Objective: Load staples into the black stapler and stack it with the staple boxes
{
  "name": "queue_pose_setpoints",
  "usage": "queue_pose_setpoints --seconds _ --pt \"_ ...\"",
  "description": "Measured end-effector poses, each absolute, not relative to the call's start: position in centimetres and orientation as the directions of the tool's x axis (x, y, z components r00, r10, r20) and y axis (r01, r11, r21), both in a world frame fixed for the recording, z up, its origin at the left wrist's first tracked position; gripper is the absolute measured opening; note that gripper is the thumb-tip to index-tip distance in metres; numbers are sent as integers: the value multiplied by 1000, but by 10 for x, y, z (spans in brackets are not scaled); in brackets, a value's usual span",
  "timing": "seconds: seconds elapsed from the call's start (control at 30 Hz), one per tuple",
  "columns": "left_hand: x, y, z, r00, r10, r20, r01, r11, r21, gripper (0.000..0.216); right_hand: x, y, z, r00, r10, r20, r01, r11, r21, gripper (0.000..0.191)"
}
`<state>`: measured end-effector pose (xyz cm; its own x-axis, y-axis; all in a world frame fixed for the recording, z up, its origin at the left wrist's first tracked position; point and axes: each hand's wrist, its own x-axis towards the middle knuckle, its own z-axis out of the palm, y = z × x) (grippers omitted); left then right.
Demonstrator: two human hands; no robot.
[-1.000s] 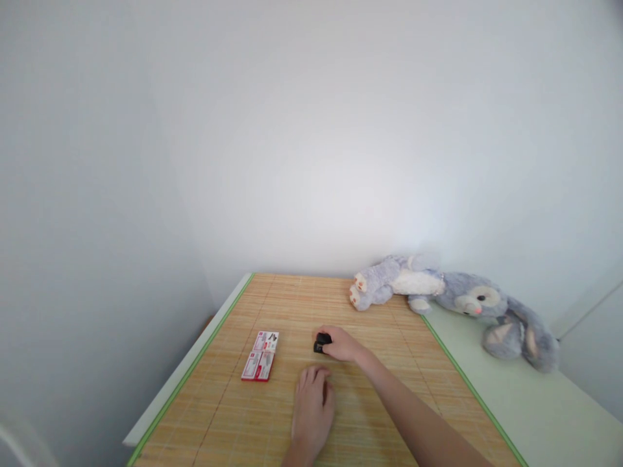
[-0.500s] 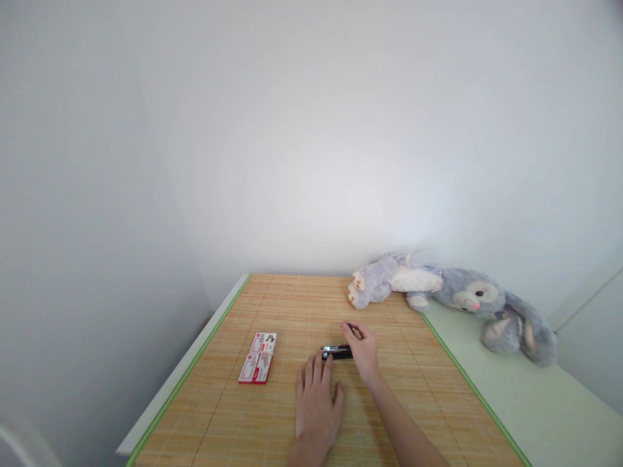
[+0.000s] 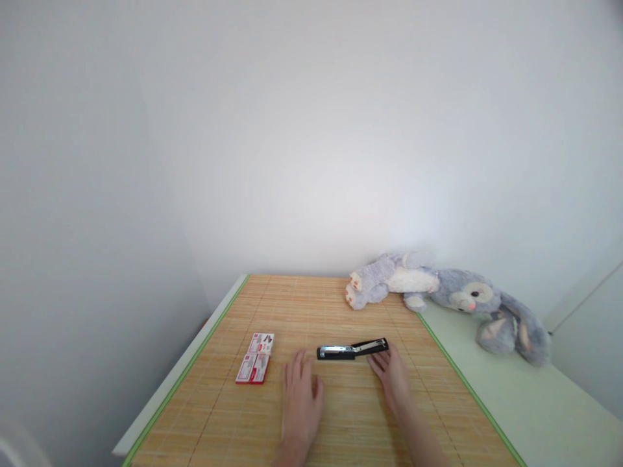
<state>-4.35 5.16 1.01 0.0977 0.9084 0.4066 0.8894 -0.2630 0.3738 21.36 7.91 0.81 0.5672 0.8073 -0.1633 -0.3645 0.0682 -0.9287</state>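
Observation:
A black stapler point(image 3: 335, 352) lies on the bamboo mat, swung wide open, its metal channel showing on the left. Its right half point(image 3: 372, 346) slants slightly up toward my right hand point(image 3: 395, 376). That hand is at the stapler's right end, fingers stretched out and apart, touching or very close to it; a firm hold is not visible. My left hand point(image 3: 300, 402) rests on the mat, left of and nearer than the stapler, with its fingers extended and nothing in it. Left of this hand are red-and-white staple boxes point(image 3: 254, 359), set side by side.
The bamboo mat point(image 3: 219, 415) with green edging covers much of the white table point(image 3: 549, 415). A grey plush rabbit point(image 3: 413, 282) lies along the back right, partly on the mat. A plain wall point(image 3: 302, 162) rises behind the table.
The stapler has been unfolded, its right half now lying out to the right. My right hand has moved right and opened out; my left hand has drawn away leftward from the stapler.

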Motion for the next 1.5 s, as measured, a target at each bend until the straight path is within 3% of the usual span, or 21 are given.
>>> queue_pose_setpoints --seconds 0.13,0.23,0.33,0.5,0.7,0.87,1.03,1.23,1.37,1.5 --pt "-100 47 23 -256 826 503 929 67 363 44 215 39 3 545 818 -183 -354 26 -935 53" --pt "-135 41 23 -307 811 499 937 166 307 41 207 17 0 495 852 -170 -288 -24 -957 53" --pt "-151 36 16 -172 892 417 944 28 329 37 190 10 -1 339 930 -143 -95 -117 -989 52" --pt "-125 31 13 211 946 248 757 -319 571 40 163 20 2 67 979 -192 110 -198 -974 57" --pt "-56 46 18 336 922 191 583 -363 727 62 162 40 9 13 968 -252 209 -249 -946 52" --pt "-34 61 21 407 889 209 577 -428 696 59 178 50 12 79 962 -262 304 -273 -913 45" --pt "-42 67 24 383 896 227 609 -429 667 31 197 53 9 124 956 -265 401 -293 -868 44" --pt "-51 69 22 372 900 229 630 -426 649 31 211 53 21 164 981 -107 615 -186 -766 34" --pt "-50 68 22 372 900 226 636 -424 645 33 193 58 44 64 998 15 776 -40 -630 23" --pt "-50 67 23 375 899 225 638 -426 641 34 164 71 60 -129 992 16 864 120 -489 12"
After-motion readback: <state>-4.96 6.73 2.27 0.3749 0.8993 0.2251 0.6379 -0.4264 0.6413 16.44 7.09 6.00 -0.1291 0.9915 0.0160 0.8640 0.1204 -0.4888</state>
